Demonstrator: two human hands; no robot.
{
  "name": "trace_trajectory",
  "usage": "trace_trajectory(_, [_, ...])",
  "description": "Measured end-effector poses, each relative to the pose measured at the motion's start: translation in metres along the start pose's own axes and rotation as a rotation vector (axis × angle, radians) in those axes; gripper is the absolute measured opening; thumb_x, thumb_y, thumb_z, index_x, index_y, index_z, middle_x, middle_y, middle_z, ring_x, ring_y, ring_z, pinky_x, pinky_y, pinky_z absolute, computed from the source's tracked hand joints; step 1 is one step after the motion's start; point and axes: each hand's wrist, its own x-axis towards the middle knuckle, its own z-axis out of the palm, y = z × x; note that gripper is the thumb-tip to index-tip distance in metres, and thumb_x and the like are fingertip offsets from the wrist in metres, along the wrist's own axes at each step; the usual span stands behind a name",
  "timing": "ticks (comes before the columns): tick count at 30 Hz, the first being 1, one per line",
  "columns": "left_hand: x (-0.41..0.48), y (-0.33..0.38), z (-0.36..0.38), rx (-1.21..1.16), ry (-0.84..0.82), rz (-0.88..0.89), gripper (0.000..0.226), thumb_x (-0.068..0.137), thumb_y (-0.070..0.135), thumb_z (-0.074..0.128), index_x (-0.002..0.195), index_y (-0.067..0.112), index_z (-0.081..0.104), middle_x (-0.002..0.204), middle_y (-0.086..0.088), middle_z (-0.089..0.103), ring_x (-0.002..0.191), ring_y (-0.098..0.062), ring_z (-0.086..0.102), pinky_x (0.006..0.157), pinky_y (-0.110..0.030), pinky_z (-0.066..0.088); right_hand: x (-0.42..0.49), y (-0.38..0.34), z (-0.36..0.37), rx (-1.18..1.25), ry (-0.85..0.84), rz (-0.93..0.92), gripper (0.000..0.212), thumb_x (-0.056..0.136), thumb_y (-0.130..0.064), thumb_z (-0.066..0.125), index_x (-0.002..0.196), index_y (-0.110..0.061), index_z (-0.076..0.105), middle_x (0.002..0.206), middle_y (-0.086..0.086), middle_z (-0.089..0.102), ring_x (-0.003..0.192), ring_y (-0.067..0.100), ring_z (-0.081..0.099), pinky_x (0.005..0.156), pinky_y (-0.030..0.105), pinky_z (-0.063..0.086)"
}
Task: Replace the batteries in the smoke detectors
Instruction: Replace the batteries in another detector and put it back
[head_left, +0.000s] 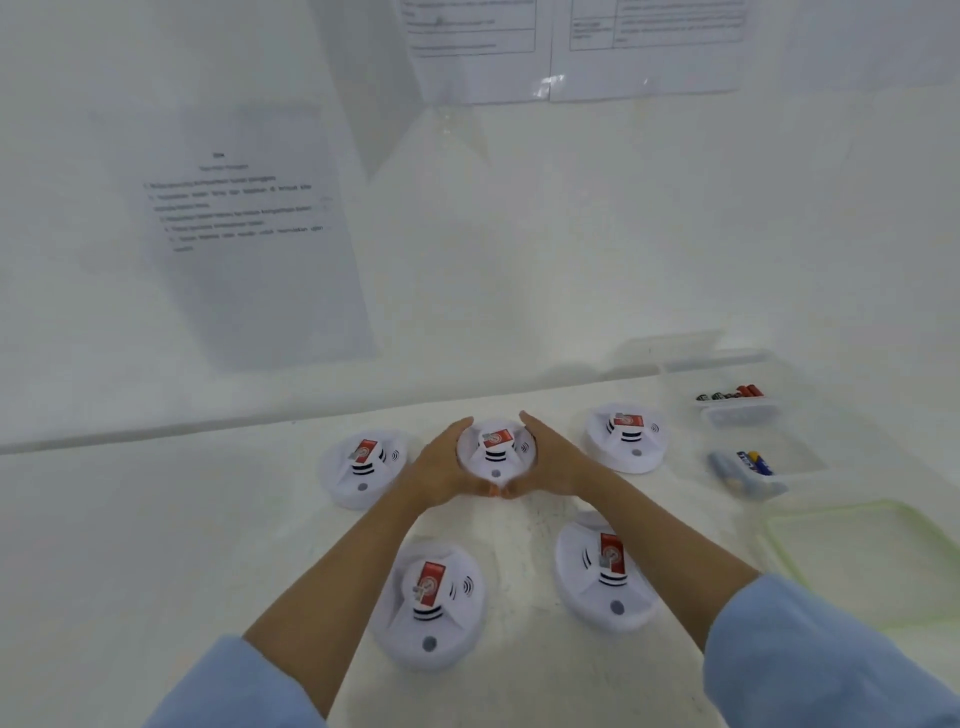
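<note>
1. Our read on handling: the middle detector (496, 449) looks like a light, hollow plastic disc. The shell is rigid and smooth, so probably a bit slippery. The low dome gives little to hook onto.
2. It's not delicate in the hand, but we'd guess a drop could crack the clips.
3. Best hold is the rim from opposite sides, staying off the red label and the vents. If the base twists off, that grip suits the turn too.
4. Left hand (444, 465) wraps the left rim and right hand (553, 460) wraps the right. Fingers curve round the far side and thumbs almost meet at the near side. Both grip the detector and hold nothing else.
5. The detector sits between our palms, mid back row, near the bench (156, 519) back edge. We can't tell if it is resting or just lifted.
6. Back-row neighbours (363, 467) and (626, 436) sit just beside our hands, not touching. The front pair (431, 597) and (605, 571) lie towards the front edge, by our forearms.
7. The back tub (743, 415) with red and black batteries (732, 393) and the near tub (795, 452) with blue batteries (743, 467) sit by the right edge, well apart from our hands.
</note>
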Motion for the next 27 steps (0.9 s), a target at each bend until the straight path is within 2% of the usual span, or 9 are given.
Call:
trace_trajectory(2, [0.003, -0.001, -0.001, -0.004, -0.005, 0.015, 0.098, 0.06, 0.006, 0.085, 0.141, 0.009, 0.029, 0.138, -0.004, 0.042, 0.126, -0.019, 0.041, 0.108, -0.035, 0.035, -0.001, -0.001, -0.002, -0.021, 0.029, 0.004, 0.091, 0.067, -0.011, 0.08, 0.14, -0.002, 0.027, 0.143, 0.009, 0.038, 0.131, 0.022, 0.037, 0.101, 0.023, 0.03])
trace_trajectory(8, [0.006, 0.014, -0.004, -0.008, 0.027, 0.056, 0.115, 0.044, 0.022, 0.089, 0.143, 0.013, 0.03, 0.142, -0.008, 0.041, 0.127, -0.022, 0.044, 0.104, -0.034, 0.039, -0.002, 0.004, -0.014, 0.118, 0.117, -0.017, 0.1, 0.058, -0.011, 0.086, 0.141, -0.014, 0.029, 0.14, 0.004, 0.041, 0.126, 0.021, 0.043, 0.102, 0.03, 0.039])
trace_trajectory(11, [0.009, 0.038, -0.002, -0.015, 0.037, 0.115, 0.107, 0.054, 0.01, 0.09, 0.143, 0.011, 0.03, 0.143, -0.003, 0.04, 0.125, -0.016, 0.043, 0.099, -0.025, 0.037, -0.01, 0.002, -0.036, 0.224, 0.166, -0.071, 0.098, 0.055, -0.004, 0.086, 0.138, -0.016, 0.034, 0.134, 0.003, 0.045, 0.119, 0.022, 0.049, 0.096, 0.032, 0.045])
trace_trajectory(13, [0.011, 0.056, 0.003, 0.001, 0.055, 0.178, 0.1, 0.059, 0.005, 0.086, 0.142, 0.007, 0.031, 0.136, 0.0, 0.043, 0.12, -0.013, 0.044, 0.092, -0.017, 0.036, -0.018, 0.003, -0.055, 0.278, 0.189, -0.108, 0.099, 0.053, 0.0, 0.085, 0.137, -0.015, 0.035, 0.131, 0.003, 0.045, 0.117, 0.023, 0.051, 0.095, 0.034, 0.047])
trace_trajectory(17, [0.013, 0.096, 0.028, 0.004, 0.083, 0.256, 0.091, 0.059, 0.001, 0.085, 0.137, 0.002, 0.037, 0.112, 0.009, 0.049, 0.098, -0.006, 0.051, 0.073, -0.005, 0.041, -0.043, 0.012, -0.098, 0.305, 0.197, -0.14, 0.096, 0.057, 0.003, 0.083, 0.137, -0.018, 0.035, 0.124, -0.004, 0.045, 0.11, 0.018, 0.052, 0.075, 0.02, 0.046])
trace_trajectory(19, [0.018, 0.112, 0.048, -0.003, 0.072, 0.244, 0.103, 0.052, 0.016, 0.091, 0.139, 0.005, 0.036, 0.123, 0.002, 0.051, 0.107, -0.012, 0.052, 0.083, -0.012, 0.044, -0.053, 0.024, -0.12, 0.326, 0.193, -0.147, 0.095, 0.056, 0.007, 0.081, 0.137, -0.018, 0.036, 0.126, -0.002, 0.046, 0.108, 0.018, 0.052, 0.071, 0.018, 0.045])
trace_trajectory(22, [0.026, 0.134, 0.085, 0.026, 0.087, 0.22, 0.125, 0.034, 0.05, 0.086, 0.142, 0.014, 0.034, 0.133, -0.007, 0.048, 0.12, -0.021, 0.049, 0.1, -0.038, 0.045, -0.067, 0.05, -0.151, 0.35, 0.162, -0.148, 0.095, 0.056, 0.012, 0.08, 0.135, -0.017, 0.037, 0.122, 0.002, 0.051, 0.105, 0.019, 0.054, 0.071, 0.018, 0.048])
trace_trajectory(25, [0.034, 0.155, 0.122, 0.059, 0.098, 0.186, 0.123, 0.038, 0.048, 0.086, 0.144, 0.016, 0.031, 0.137, -0.008, 0.043, 0.127, -0.023, 0.043, 0.104, -0.041, 0.042, -0.08, 0.076, -0.181, 0.399, 0.101, -0.144, 0.092, 0.058, 0.018, 0.074, 0.134, -0.017, 0.035, 0.1, -0.001, 0.056, 0.091, 0.014, 0.057, 0.066, 0.014, 0.05])
trace_trajectory(27, [0.039, 0.167, 0.145, 0.054, 0.093, 0.167, 0.121, 0.042, 0.044, 0.088, 0.144, 0.017, 0.03, 0.139, -0.008, 0.04, 0.129, -0.021, 0.039, 0.106, -0.041, 0.039, -0.086, 0.095, -0.199, 0.426, 0.068, -0.144, 0.093, 0.058, 0.02, 0.072, 0.134, -0.018, 0.034, 0.101, 0.002, 0.057, 0.093, 0.018, 0.058, 0.07, 0.018, 0.051])
